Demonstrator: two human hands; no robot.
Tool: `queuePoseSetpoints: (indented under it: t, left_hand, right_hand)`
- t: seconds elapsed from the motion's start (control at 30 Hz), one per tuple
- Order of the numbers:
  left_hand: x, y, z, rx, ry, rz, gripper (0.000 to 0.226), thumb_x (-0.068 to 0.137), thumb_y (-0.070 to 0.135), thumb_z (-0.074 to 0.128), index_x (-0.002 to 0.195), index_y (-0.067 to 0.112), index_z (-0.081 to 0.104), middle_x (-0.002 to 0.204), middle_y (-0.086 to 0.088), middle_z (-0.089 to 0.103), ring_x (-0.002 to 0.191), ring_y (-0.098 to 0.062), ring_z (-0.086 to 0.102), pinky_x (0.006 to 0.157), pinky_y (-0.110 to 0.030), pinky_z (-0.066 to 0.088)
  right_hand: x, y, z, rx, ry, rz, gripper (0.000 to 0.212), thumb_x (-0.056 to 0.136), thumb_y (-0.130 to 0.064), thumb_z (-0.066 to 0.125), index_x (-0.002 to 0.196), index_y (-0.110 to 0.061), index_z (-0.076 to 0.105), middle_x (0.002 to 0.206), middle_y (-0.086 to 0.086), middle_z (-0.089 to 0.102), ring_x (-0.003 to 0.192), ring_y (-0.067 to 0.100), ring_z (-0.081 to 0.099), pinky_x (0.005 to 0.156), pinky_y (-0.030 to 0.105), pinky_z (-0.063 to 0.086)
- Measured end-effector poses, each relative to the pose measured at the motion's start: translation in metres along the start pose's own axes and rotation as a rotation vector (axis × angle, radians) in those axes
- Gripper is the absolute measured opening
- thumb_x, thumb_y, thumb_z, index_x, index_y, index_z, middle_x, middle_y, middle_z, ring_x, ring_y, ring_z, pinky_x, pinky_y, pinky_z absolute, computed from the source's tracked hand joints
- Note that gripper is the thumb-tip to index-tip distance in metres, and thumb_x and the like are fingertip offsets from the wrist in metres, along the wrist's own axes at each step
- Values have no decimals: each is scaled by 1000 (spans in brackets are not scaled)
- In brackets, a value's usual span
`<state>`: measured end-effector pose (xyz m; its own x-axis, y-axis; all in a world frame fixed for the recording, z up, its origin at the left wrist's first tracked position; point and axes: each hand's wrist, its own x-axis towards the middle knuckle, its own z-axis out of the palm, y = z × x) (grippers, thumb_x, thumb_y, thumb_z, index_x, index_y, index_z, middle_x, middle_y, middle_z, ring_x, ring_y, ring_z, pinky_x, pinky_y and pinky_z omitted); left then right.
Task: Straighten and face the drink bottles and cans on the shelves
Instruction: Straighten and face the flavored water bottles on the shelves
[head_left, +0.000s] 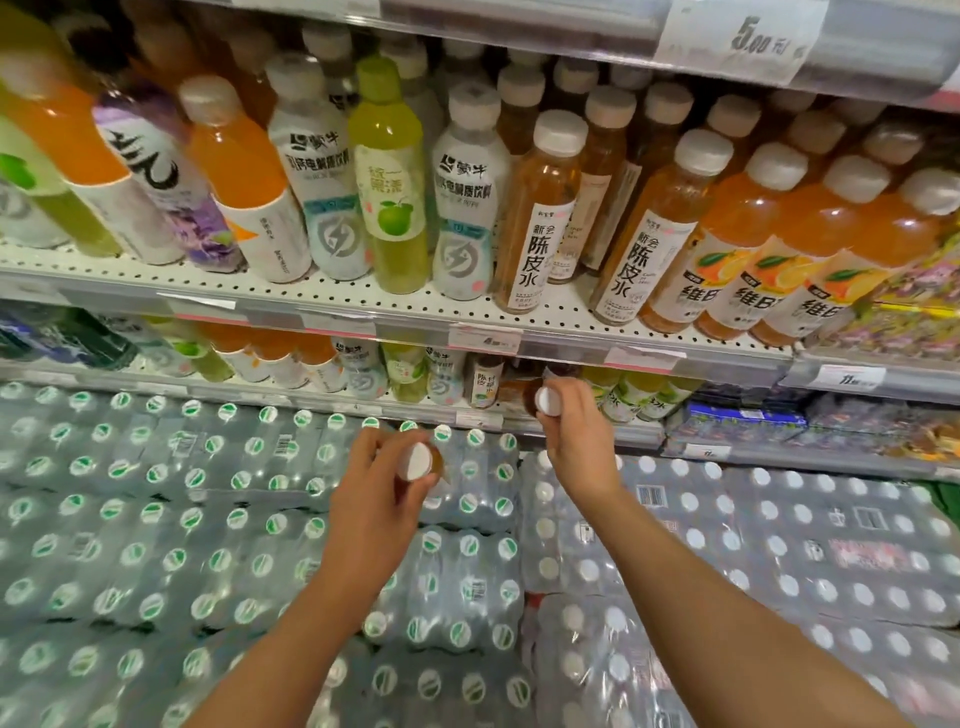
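Gripping one amber drink bottle each by the neck just under its white cap, the left hand (382, 483) holds its bottle (423, 465) above the shrink-wrapped water packs (156, 493), while the right hand (574, 431) holds the second bottle (545, 400) at the lip of the lower shelf (571, 434). Full, smooth plastic likely feels weighty and slippery, so a hold round the shoulder seems safer. Overhead, the perforated upper shelf (363, 306) leaves little headroom, and neighbouring bottles crowd the gap.
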<state>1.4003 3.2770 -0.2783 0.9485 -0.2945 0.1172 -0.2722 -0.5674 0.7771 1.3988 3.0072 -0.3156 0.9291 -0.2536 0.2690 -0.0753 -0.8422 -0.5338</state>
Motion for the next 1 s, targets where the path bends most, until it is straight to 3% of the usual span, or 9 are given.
queuePoseSetpoints:
  t: [0.13,0.27,0.37,0.53,0.7,0.87,1.0]
  left_hand:
    - [-5,-8,-9,-15,-24,-25,39,94,22,72,130,35,61,104,23,41,79,0,59,63,-8,40]
    - [-13,-14,-17,-22,-18,-33,41,93,19,73,132,28,64,103,27,44,80,-4,60,69,-4,40]
    - [-20,-14,-18,-32,-33,-62,43,91,22,75,133,28,65,107,27,47,81,-5,61,70,-4,41]
    - [-23,-11,-19,-38,-51,-81,42,91,25,74,132,31,65,108,27,49,81,-6,62,71,-6,42]
    - [-17,3,-19,-20,-43,-73,36,89,30,75,124,36,66,103,22,49,77,-7,61,65,-10,41]
    - [-3,23,-17,-52,-52,-88,35,88,33,75,122,37,66,103,24,48,81,2,59,66,-11,39]
    - [7,54,-11,-76,-16,-40,36,85,31,80,119,36,68,104,25,49,76,2,58,66,-9,40]
  right_hand:
    - [18,-3,13,-29,-23,64,36,95,-6,63,131,-5,56,125,15,56,90,37,60,69,42,51]
    - [40,-3,18,-193,-51,120,20,98,-15,59,114,-4,59,110,20,61,87,43,61,68,43,48]
    - [52,-4,23,-279,-108,181,23,103,-22,51,110,-2,61,108,21,64,90,44,63,74,45,51]
    - [71,-14,25,-373,-256,184,15,98,-9,51,102,-5,65,98,20,68,88,44,66,75,46,55]
    - [72,-21,13,-314,-282,229,16,96,-9,51,109,-5,59,101,20,67,92,43,65,72,41,50]
    - [34,-27,-20,-182,-290,119,47,97,-14,57,143,-13,51,135,11,60,106,32,65,87,42,54]
    - [-13,-51,-48,124,-316,136,35,92,-14,62,126,-22,67,112,-7,72,79,6,69,80,39,59]
